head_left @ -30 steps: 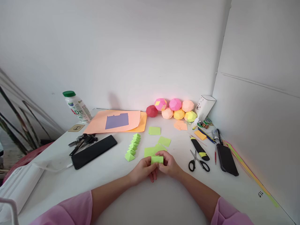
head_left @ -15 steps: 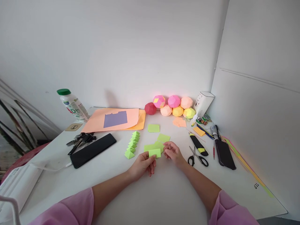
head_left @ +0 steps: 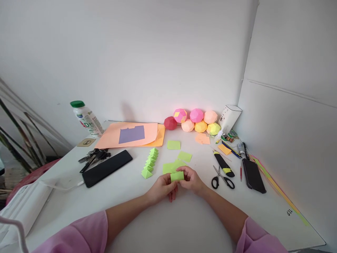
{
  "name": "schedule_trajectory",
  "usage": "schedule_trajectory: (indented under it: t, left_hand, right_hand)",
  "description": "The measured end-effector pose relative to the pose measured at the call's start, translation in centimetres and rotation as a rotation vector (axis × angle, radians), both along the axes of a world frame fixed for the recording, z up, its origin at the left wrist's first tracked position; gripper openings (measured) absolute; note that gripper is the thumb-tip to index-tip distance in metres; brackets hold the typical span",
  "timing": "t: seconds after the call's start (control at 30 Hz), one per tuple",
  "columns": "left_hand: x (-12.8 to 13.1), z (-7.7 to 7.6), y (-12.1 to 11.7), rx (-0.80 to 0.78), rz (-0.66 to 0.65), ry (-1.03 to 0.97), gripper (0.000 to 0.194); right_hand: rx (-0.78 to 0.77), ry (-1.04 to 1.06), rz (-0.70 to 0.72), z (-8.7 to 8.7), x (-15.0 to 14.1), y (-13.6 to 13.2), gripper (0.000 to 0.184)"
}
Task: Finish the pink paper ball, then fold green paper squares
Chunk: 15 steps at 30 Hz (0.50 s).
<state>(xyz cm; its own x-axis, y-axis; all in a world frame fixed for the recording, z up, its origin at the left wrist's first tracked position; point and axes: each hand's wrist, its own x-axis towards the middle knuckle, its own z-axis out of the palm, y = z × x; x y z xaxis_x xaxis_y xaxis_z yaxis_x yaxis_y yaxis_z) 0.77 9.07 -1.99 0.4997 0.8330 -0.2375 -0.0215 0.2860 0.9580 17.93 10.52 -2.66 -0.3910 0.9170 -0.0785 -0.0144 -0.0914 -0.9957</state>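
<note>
A small piece of green paper (head_left: 177, 176) is held up above the table between my two hands. My left hand (head_left: 162, 188) pinches its left end, and my right hand (head_left: 191, 179) grips its right end with thumb and fingers. Just behind it lie loose green paper pieces (head_left: 168, 168), partly hidden by the held one. Another green sheet (head_left: 185, 156) and a small green stack (head_left: 173, 144) rest farther back. To the left stands a row of folded green paper units (head_left: 150, 163), nested one behind another.
Folded paper balls (head_left: 196, 115) are piled against the wall. Scissors (head_left: 222, 177), a utility knife (head_left: 223, 163) and a phone (head_left: 253, 175) lie at the right. Leftward are a black power bank (head_left: 106, 168), keys (head_left: 94, 156), a bottle (head_left: 88, 121) and orange paper sheets (head_left: 105, 137).
My right hand has moved in and taken hold of the right end of the green paper. It was apart from the paper before. The view has shifted slightly.
</note>
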Motion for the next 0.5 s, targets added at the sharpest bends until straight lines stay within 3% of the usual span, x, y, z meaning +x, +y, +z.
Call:
schedule_trajectory:
  t: [0.5]
  left_hand:
    - [-0.08,-0.24,0.29,-0.072,0.090,-0.092,0.022]
  right_hand:
    - [-0.085,0.110,-0.095,0.32,0.23,0.60,0.041]
